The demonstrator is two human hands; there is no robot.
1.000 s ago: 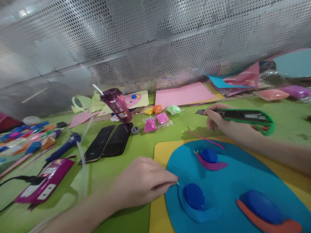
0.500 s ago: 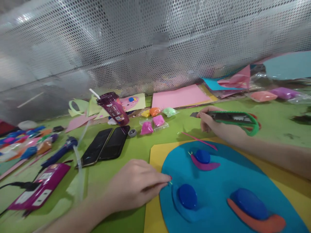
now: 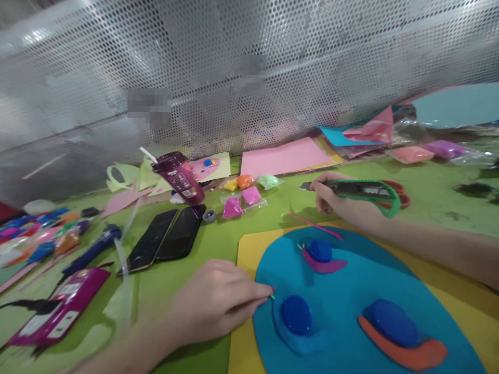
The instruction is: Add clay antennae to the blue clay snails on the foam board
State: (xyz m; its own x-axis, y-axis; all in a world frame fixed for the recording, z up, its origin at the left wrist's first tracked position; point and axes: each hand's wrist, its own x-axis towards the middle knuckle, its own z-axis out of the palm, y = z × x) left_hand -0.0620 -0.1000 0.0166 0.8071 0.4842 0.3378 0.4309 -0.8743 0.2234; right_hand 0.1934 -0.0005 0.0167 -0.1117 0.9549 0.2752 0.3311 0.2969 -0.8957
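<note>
With fingertips pinched, my left hand (image 3: 218, 298) holds a tiny yellow-green strip (image 3: 272, 296) at the top of the light-blue snail body (image 3: 281, 332), beside its dark-blue round shell (image 3: 297, 315). My right hand (image 3: 329, 200) is closed around a green utility knife (image 3: 360, 189), its blade pointing left above the table. A purple snail body (image 3: 325, 266) with two thin feelers and an orange one (image 3: 407, 349), each with a blue round piece, sit on the blue paper oval (image 3: 335, 301). Under that lies a yellow sheet (image 3: 245, 259). A thin pink strip (image 3: 315, 226) rests near its top edge.
Two phones (image 3: 181, 234), a grey ring (image 3: 210, 216) and a purple cup with straw (image 3: 183, 179) stand left of centre. Bagged clay (image 3: 250, 195) lies behind. Red-handled scissors (image 3: 401, 195) are at right; a purple power strip (image 3: 64, 311) and glue gun (image 3: 91, 249) at left.
The view has shifted slightly, and the table things sit a little further left. Both hands keep nearly the same pose and the same hold.
</note>
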